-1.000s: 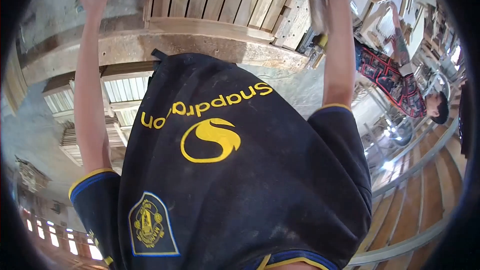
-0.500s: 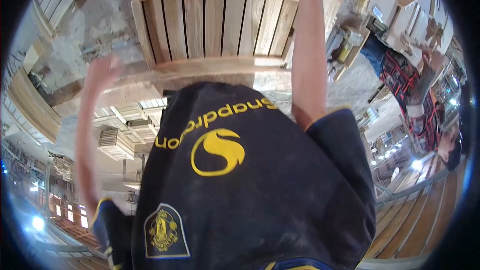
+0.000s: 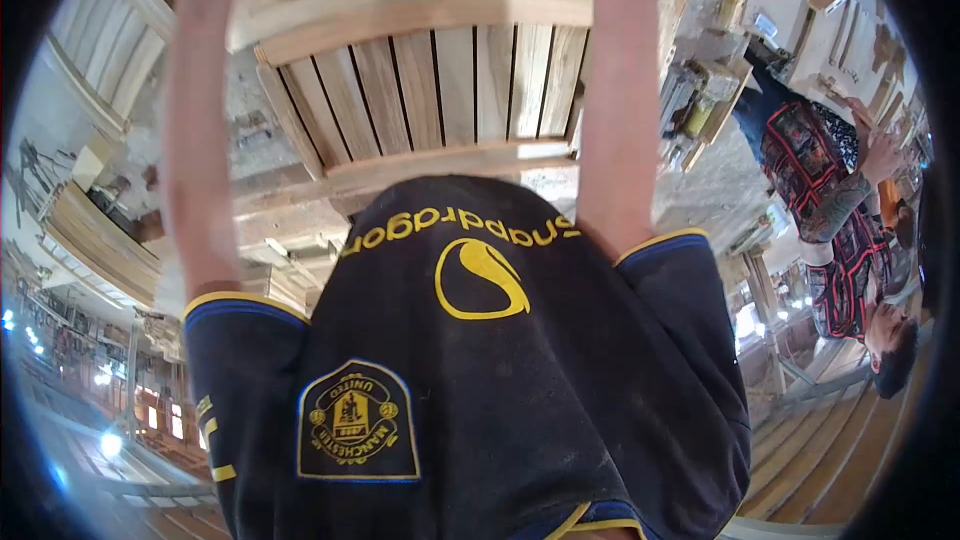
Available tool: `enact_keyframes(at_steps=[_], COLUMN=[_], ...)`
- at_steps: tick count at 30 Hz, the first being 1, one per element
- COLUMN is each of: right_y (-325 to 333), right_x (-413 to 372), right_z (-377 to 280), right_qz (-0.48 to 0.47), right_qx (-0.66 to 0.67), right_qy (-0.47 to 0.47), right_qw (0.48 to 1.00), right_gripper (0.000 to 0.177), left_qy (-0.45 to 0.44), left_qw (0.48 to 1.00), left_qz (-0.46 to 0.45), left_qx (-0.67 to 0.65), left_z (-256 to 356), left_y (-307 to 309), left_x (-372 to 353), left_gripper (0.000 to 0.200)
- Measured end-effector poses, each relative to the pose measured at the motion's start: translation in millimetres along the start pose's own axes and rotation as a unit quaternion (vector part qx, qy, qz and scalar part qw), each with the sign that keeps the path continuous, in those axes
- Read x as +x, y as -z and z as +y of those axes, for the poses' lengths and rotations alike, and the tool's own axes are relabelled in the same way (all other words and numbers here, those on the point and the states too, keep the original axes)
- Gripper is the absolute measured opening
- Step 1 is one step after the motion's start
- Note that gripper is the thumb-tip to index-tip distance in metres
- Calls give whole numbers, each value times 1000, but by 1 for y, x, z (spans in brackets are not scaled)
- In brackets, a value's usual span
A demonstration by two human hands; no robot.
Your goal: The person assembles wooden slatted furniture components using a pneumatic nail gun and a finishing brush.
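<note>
Two arms on it now: the slatted wooden panel (image 3: 440, 90) sits straight ahead of the chest, between the left forearm (image 3: 200, 110) and right forearm (image 3: 620, 90). The left hand and right hand both run off the top edge, so I can't tell their grip. Risk imo: an uneven hold lets it twist and slip, or swing toward the co-worker (image 3: 840, 190) on the right. Half a second back, the left hand was off it, waving free.
</note>
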State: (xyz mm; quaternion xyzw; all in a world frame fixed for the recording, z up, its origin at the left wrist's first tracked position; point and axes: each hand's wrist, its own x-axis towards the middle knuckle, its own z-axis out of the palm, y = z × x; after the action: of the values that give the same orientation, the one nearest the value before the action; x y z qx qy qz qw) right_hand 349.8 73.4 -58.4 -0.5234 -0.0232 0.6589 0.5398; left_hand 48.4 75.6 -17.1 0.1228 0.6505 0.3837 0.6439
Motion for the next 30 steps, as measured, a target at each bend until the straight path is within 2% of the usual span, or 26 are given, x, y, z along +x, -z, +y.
enact_keyframes(at_steps=[1,2,3,4,5,6,7,8,9,11,13,14,15,16,17,18,19,20,21,22,23,25,26,28,29,30], right_y=[6,2,-8,-22,-39,-83,-120,-151,-181,-188,-197,-177,-157,-104,-100,-62,-16,13,28,39,45,40,32,28,28,31], right_x=[6,14,20,17,9,-32,-49,-92,-136,-188,-183,-162,-141,-74,-142,-132,-125,-141,-141,-141,-138,-116,-112,-114,-113,-114], right_z=[7,5,-8,-28,-46,-81,-130,-173,-216,-236,-239,-208,-178,-113,-56,7,74,117,147,166,176,174,168,155,145,132], right_qz=[11,14,-15,41,93,-21,-125,-247,-381,-525,-519,-316,-58,68,-69,-80,-65,-90,-87,-86,-104,-74,-82,-96,-97,-115], right_qx=[41,85,96,84,72,1,-100,-75,-36,-89,-202,-411,-562,-628,-548,-525,-631,-723,-739,-757,-749,-760,-753,-763,-762,-736], right_qy=[18,40,61,17,-30,80,330,408,458,464,475,647,734,712,487,511,470,394,396,393,398,411,424,348,354,326], right_qw=[999,995,993,995,993,997,930,875,802,709,681,559,377,306,676,676,613,561,538,515,519,498,496,536,533,581], right_gripper=[26,28,28,34,41,46,49,43,39,33,27,25,22,31,42,46,54,70,74,78,78,78,78,79,79,77], left_qy=[-3,45,58,118,93,65,-45,-126,-186,-418,-622,-681,-714,-737,-505,-417,-318,-234,-189,-182,-196,-184,-191,-193,-195,-192], left_qw=[999,995,968,928,925,918,934,891,809,847,756,679,582,548,742,813,848,823,773,715,703,793,791,813,791,783], left_qz=[30,3,-172,-229,-194,-162,-37,-230,-419,-305,-152,-61,30,86,142,129,188,241,336,359,334,269,283,279,294,309], left_qx=[-21,-93,-172,-271,-314,-356,-351,-370,-368,-118,140,268,389,385,417,385,379,459,505,572,596,515,508,474,500,504], left_z=[-1,-8,-13,-10,26,63,120,156,192,195,202,195,189,128,67,3,-56,-135,-203,-250,-277,-302,-299,-293,-288,-285], left_y=[-11,3,22,29,18,7,-25,11,46,45,39,40,46,66,79,99,111,151,168,172,172,162,160,159,162,167], left_x=[2,32,64,70,44,18,-32,-36,-40,-107,-168,-195,-217,-180,-178,-168,-177,-165,-165,-184,-201,-215,-216,-224,-225,-224], left_gripper=[42,33,37,38,38,39,38,43,51,33,17,11,12,10,20,25,23,25,32,38,37,33,33,30,27,26])
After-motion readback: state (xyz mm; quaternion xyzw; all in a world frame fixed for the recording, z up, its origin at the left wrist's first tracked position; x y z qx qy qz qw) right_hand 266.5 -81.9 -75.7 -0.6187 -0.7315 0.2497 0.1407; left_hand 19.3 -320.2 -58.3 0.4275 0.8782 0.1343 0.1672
